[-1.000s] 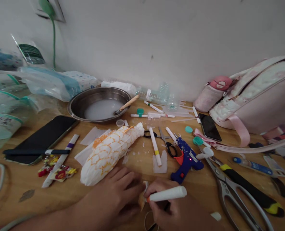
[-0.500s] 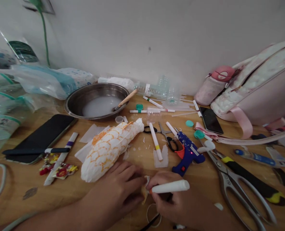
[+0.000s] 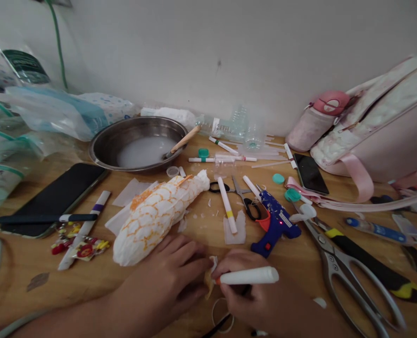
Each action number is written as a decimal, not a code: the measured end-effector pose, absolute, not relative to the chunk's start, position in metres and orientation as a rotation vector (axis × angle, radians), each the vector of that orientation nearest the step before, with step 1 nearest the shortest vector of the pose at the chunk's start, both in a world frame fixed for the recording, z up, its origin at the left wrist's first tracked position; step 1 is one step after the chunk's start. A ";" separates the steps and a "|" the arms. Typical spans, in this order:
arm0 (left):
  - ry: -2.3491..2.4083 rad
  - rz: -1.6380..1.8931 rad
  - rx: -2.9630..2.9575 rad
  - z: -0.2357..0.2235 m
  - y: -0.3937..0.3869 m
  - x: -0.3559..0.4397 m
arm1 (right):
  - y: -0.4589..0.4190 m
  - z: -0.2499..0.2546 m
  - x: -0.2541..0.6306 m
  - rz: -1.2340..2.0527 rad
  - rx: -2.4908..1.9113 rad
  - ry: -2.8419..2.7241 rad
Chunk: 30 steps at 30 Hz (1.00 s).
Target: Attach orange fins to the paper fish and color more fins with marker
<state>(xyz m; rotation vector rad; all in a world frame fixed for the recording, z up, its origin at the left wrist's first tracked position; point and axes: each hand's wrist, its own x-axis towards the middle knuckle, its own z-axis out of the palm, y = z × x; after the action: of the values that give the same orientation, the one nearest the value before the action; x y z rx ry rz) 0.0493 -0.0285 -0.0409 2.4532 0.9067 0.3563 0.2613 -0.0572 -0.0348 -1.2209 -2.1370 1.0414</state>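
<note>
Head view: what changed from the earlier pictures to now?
The view shifted: the metal bowl and fish model sit higher, further left in frame. Nothing was taken or let go. The right hand still holds the white marker at the small piece; the left hand stays beside it.

Pink backpack (image 3: 391,136), pink-lidded bottle (image 3: 309,127) just beside it, dark phone (image 3: 58,193), green cord (image 3: 58,43)

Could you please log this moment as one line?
Left hand: at orange-stained piece; right hand: holding white marker, orange end toward piece; fish figure: beside left hand; glue gun: red light lit
</note>
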 end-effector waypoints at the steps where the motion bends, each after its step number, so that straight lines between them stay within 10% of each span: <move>1: 0.903 0.347 2.455 -0.041 -0.028 0.049 | -0.057 -0.034 0.262 1.051 -1.206 -2.160; 30: 0.893 0.243 2.428 -0.035 -0.026 0.050 | -0.054 -0.029 0.261 1.031 -1.238 -2.115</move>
<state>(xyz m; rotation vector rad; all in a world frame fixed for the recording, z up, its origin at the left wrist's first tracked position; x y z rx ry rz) 0.0498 -0.0257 -0.0348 2.4277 0.8935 0.2432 0.2609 -0.0543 -0.0293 -1.2383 -2.1148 1.0305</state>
